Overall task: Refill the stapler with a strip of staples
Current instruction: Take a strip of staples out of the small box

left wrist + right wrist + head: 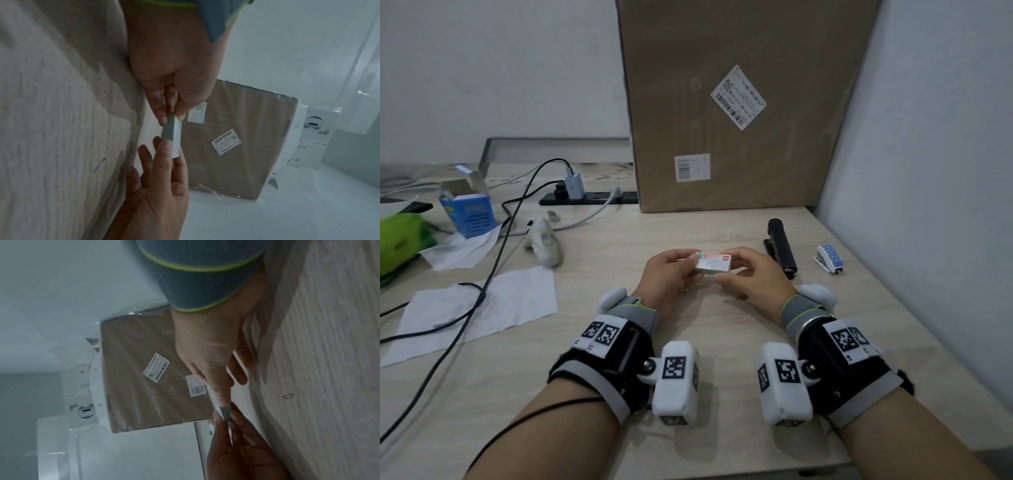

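Observation:
A small staple box (713, 263), pale green with a red mark, is held just above the table's middle by both hands. My left hand (690, 262) pinches its left end, and my right hand (729, 270) pinches its right end between thumb and fingers. In the left wrist view the staple box (170, 134) shows edge-on between the two hands; in the right wrist view only a corner of the staple box (224, 413) shows past the thumb. The black stapler (781, 247) lies closed on the table just right of my right hand, untouched.
A small blue dotted stapler (829, 257) lies right of the black one, near the wall. A big cardboard box (736, 102) stands at the back. To the left are a power strip (589, 198), black cables (493, 274), white paper (482, 308) and a blue carton (469, 214).

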The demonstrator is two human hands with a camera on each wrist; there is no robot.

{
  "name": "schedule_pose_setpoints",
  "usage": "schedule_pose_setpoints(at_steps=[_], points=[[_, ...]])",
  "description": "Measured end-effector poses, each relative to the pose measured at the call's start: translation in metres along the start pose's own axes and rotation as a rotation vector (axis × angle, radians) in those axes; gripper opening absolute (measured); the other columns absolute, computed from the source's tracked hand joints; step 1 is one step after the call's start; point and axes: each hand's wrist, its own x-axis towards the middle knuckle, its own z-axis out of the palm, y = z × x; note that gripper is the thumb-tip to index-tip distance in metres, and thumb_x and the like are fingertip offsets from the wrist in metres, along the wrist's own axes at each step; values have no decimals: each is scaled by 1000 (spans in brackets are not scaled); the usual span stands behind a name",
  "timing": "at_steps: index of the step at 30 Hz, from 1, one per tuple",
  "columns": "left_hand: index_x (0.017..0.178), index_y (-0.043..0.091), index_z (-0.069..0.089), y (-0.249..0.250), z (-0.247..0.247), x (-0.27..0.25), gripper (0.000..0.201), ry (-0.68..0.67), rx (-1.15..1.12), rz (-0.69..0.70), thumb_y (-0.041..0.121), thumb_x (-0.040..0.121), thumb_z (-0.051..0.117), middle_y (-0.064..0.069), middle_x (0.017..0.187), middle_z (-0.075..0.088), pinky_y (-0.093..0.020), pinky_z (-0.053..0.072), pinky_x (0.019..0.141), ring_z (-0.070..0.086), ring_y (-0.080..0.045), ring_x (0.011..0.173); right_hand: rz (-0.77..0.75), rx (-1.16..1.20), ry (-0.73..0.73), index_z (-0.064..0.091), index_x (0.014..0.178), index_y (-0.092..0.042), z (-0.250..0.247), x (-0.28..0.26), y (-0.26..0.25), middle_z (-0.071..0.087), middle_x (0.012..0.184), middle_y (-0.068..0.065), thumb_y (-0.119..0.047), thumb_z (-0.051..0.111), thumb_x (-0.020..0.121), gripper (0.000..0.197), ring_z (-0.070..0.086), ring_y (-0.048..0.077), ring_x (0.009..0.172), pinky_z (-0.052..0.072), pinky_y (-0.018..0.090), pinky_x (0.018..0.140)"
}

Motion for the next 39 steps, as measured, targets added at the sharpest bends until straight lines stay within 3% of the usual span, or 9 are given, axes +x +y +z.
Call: schedule_pose_setpoints(at_steps=[4, 9, 12, 20, 23, 27, 30, 34, 39], points=[[94, 2, 63, 3, 2, 0, 9, -14, -43, -24, 4, 90, 56, -20, 102, 62, -14, 57, 62, 61, -19, 82, 11, 86, 14, 62, 107, -21, 0, -1, -3, 69, 102, 13, -9, 68, 82, 29, 64, 16, 72, 50, 27, 54], [94, 0, 61, 5, 2, 0, 10, -35, -80, -62, 2, 92, 52, -19, 99, 63, -16, 57, 63, 62, -19, 80, 38, 175, -1, 61, 115, -15, 2, -1, -4, 69, 108, 14, -4, 63, 85, 32, 66, 17, 77, 51, 26, 59], [99, -3, 60, 6, 3, -1, 12, -40, -92, -60, 1, 92, 51, -20, 101, 61, -16, 56, 63, 61, -19, 81, 39, 209, -15, 61, 112, -19, 2, -2, -4, 69, 110, 13, -3, 61, 86, 31, 66, 18, 80, 51, 28, 62], [91, 1, 59, 8, 5, -1, 11, -49, -131, -70, 1, 93, 49, -18, 98, 61, -17, 57, 64, 61, -19, 82, 19, 268, -37, 61, 105, -28, 2, -3, -5, 70, 106, 5, -3, 57, 88, 30, 65, 14, 78, 52, 19, 60], [93, 1, 59, 10, 6, -2, 11, -60, -148, -74, 2, 94, 48, -17, 98, 62, -18, 57, 66, 61, -19, 84, 10, 302, -43, 62, 103, -28, 1, -3, -5, 70, 104, 5, -2, 56, 89, 30, 64, 11, 73, 53, 23, 68], [93, 2, 58, 12, 5, -3, 12, -67, -157, -75, 2, 94, 47, -16, 96, 63, -18, 57, 68, 62, -19, 84, 4, 314, -43, 62, 106, -28, 1, -3, -4, 71, 105, 4, -4, 55, 90, 29, 64, 13, 80, 51, 27, 78], [96, 1, 58, 12, 5, -3, 12, -68, -150, -72, 1, 95, 45, -16, 96, 63, -18, 57, 67, 62, -18, 83, 8, 324, -43, 62, 103, -29, 1, -3, -4, 71, 102, -1, -4, 53, 91, 29, 65, 12, 81, 50, 24, 75], [107, -2, 55, 12, 5, -3, 16, -73, -135, -77, 1, 95, 45, -18, 100, 61, -17, 58, 65, 62, -19, 83, 35, 355, -46, 60, 111, -24, 1, -2, -3, 70, 106, 3, -5, 53, 92, 28, 63, 16, 86, 51, 23, 73], [94, 3, 58, 14, 7, -5, 20, -101, -108, -72, -6, 94, 40, -18, 98, 62, -19, 57, 65, 62, -20, 81, 97, 434, -11, 57, 120, -22, 1, 1, -1, 70, 103, 0, -9, 51, 94, 30, 64, 13, 85, 51, 24, 70]])
